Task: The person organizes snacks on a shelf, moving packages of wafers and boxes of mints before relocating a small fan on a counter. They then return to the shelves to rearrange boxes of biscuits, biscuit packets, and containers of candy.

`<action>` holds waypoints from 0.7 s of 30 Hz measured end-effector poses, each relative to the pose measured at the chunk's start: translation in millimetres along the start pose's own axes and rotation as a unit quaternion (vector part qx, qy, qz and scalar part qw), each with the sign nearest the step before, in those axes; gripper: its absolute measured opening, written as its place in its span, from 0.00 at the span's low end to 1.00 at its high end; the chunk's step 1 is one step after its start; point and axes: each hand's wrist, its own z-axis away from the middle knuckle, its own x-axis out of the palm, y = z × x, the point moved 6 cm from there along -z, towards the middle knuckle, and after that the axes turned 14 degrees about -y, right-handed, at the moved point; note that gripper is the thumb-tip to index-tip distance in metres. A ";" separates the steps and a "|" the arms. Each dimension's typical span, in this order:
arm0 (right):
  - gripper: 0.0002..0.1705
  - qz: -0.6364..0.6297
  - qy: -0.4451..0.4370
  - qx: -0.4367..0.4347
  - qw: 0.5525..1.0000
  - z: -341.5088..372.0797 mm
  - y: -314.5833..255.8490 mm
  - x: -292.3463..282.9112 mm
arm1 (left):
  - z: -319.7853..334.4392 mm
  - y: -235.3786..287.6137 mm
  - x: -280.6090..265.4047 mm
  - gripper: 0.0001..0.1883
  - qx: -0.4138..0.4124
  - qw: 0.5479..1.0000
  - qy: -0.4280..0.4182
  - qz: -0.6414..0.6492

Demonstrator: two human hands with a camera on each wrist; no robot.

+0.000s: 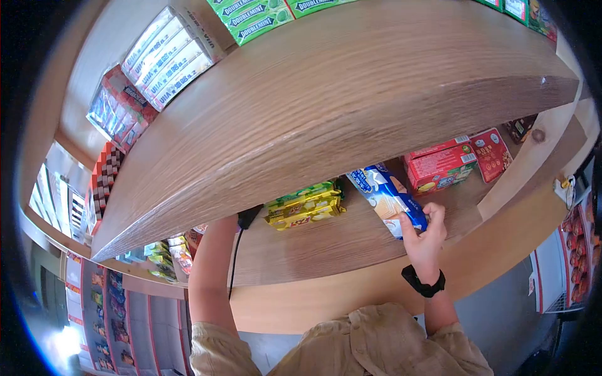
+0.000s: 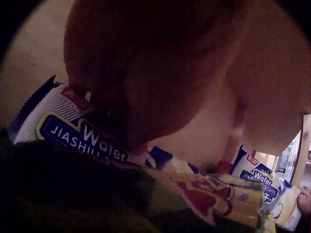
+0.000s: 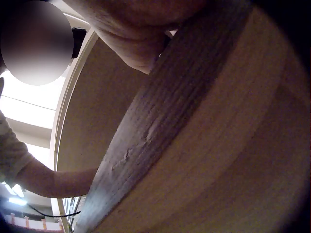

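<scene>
My right hand (image 1: 426,241) pinches the near end of a blue and white wafer biscuit pack (image 1: 384,195) lying aslant on the lower shelf. The same pack (image 2: 257,179) shows at the right of the left wrist view, with fingertips at its edge. Under the upper shelf, my left hand (image 2: 146,73) grips another wafer biscuit pack (image 2: 73,131); the head view hides this hand behind the board. Yellow snack packs (image 1: 307,210) and green ones sit between the two hands. In the right wrist view, the right hand (image 3: 141,29) is at the shelf edge, its fingertips mostly hidden.
The thick upper shelf board (image 1: 338,94) overhangs both hands. Red boxes (image 1: 442,166) stand right of the wafer pack, near an upright wooden divider (image 1: 533,150). A black cable (image 1: 236,263) hangs beside the left forearm. Green gum boxes (image 1: 251,19) sit on the upper shelf.
</scene>
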 end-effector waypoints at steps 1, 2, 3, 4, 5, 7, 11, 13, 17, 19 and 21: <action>0.24 0.000 0.004 -0.005 1.000 0.2 1.6 0.9 | -4.2 -4.7 3.5 0.17 0.000 1.000 0.000 -0.001; 0.24 -0.001 0.008 -0.011 1.000 0.2 2.0 1.4 | -8.5 -15.6 11.8 0.17 -0.032 0.995 -0.037 0.083; 0.24 -0.001 0.008 -0.012 1.000 -0.1 1.5 1.5 | -11.0 -23.8 20.5 0.17 -0.064 0.981 -0.074 0.166; 0.24 0.000 0.011 -0.016 1.000 -0.4 0.3 1.4 | -13.3 -26.9 24.0 0.17 -0.065 0.981 -0.073 0.166; 0.23 0.002 0.014 -0.020 1.000 -0.7 -0.8 1.3 | -15.2 -29.1 25.3 0.17 -0.063 0.989 -0.059 0.123; 0.23 0.003 0.012 -0.020 1.000 -0.8 -0.7 1.4 | -8.5 -18.9 18.9 0.17 -0.064 0.994 -0.042 0.081; 0.23 0.003 0.011 -0.020 1.000 -0.8 -1.6 1.3 | 3.5 -3.5 11.4 0.21 -0.028 0.983 -0.033 0.177; 0.23 0.003 0.006 -0.018 1.000 -0.5 -1.8 0.7 | 9.4 3.8 8.7 0.24 -0.048 0.973 -0.058 0.217; 0.23 0.006 0.007 -0.018 1.000 0.9 0.2 1.8 | 45.1 41.8 -7.3 0.34 0.001 0.985 -0.107 0.134; 0.23 0.006 0.009 -0.031 0.999 2.7 0.9 1.3 | 55.6 45.7 1.8 0.36 0.031 0.987 -0.112 0.109; 0.24 0.007 0.011 -0.047 0.999 0.7 -3.3 0.6 | 59.1 37.5 8.4 0.36 0.036 0.995 -0.028 0.085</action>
